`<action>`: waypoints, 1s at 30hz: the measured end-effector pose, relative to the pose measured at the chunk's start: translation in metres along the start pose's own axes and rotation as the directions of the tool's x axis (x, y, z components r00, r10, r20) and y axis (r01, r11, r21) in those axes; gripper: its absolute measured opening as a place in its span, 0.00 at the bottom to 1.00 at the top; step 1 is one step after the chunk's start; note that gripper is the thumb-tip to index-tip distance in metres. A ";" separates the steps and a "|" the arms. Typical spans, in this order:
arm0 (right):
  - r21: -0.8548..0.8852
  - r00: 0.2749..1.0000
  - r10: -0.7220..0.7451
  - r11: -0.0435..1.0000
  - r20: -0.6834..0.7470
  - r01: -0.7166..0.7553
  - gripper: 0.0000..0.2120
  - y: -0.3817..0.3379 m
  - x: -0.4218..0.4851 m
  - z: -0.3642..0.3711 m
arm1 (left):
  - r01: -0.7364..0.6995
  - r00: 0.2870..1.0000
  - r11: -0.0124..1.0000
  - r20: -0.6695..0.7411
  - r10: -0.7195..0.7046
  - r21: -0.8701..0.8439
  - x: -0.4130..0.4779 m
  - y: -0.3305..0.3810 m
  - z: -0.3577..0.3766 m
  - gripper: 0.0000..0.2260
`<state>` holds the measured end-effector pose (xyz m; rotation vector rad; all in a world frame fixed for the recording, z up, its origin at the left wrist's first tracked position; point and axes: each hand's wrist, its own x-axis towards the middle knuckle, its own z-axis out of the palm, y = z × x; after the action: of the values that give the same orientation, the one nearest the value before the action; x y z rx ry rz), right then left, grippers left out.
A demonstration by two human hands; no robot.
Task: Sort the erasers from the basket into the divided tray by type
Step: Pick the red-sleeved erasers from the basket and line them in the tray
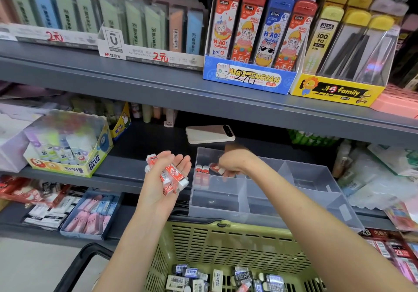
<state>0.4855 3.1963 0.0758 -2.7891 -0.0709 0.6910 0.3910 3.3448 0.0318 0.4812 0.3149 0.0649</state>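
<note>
The picture's near edge is cutting off the green basket [226, 242] and its black-sleeved erasers [192, 272]. The right hand [235, 162] is pinching and half covering a red eraser [216, 167] in the divided tray [212, 203]. The clear packets [371, 178] at right are blurring.

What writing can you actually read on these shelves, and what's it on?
"M&G": white display box
"MIAO MENGDAN": blue box
"family": yellow box
"100 PCS": yellow-capped tube
"POWER GLUE": glue box
"2B": dark-wrapped eraser
Too blurred: red erasers in left hand.
</note>
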 end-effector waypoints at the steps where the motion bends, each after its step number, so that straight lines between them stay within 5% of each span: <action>1: -0.062 1.000 -0.014 0.998 -0.001 0.014 0.14 0.000 0.002 0.004 | 0.001 1.000 1.000 0.000 -0.001 0.003 0.000 0.000 0.000 0.12; 6: -0.289 0.997 -0.072 0.954 0.022 0.076 0.11 -0.002 0.006 0.010 | 0.001 1.000 1.000 0.010 -0.001 0.031 0.001 -0.001 -0.001 0.13; 12: -0.300 0.992 -0.123 0.948 -0.029 0.109 0.11 -0.001 -0.002 0.007 | 0.015 1.000 0.999 0.017 -0.015 0.037 -0.001 -0.003 -0.001 0.13; 15: -0.071 0.921 -0.311 0.951 -0.235 0.303 0.18 -0.005 -0.028 0.005 | 0.003 1.000 0.999 0.009 -0.003 0.039 0.000 -0.005 -0.001 0.08; 17: 0.223 0.860 -0.423 0.843 -0.287 0.489 0.20 -0.012 -0.056 0.010 | -0.019 1.000 0.997 0.017 0.018 0.076 -0.001 -0.005 -0.001 0.02; 20: 0.235 0.834 -0.489 0.806 -0.256 0.544 0.13 -0.022 -0.083 0.026 | -0.050 0.998 0.987 0.037 0.045 0.152 -0.001 -0.005 -0.002 0.03; 23: 0.149 0.819 -0.457 0.835 -0.347 0.529 0.07 -0.027 -0.090 0.039 | -0.062 0.997 0.981 0.056 0.053 0.185 -0.002 -0.007 -0.002 0.03; 26: 0.360 0.839 -0.336 0.788 -0.427 0.499 0.02 -0.017 -0.091 0.041 | -0.038 0.996 0.978 0.087 0.020 0.207 -0.004 -0.008 0.001 0.04; 30: 0.722 0.861 -0.150 0.486 -0.486 0.492 0.04 0.020 -0.095 0.022 | 0.050 0.998 0.999 0.046 -0.050 0.004 -0.003 -0.008 0.004 0.04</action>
<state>0.3910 3.1724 0.0945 -1.8127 -0.1557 0.0268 0.3894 3.3359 0.0326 0.4764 0.2816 0.0049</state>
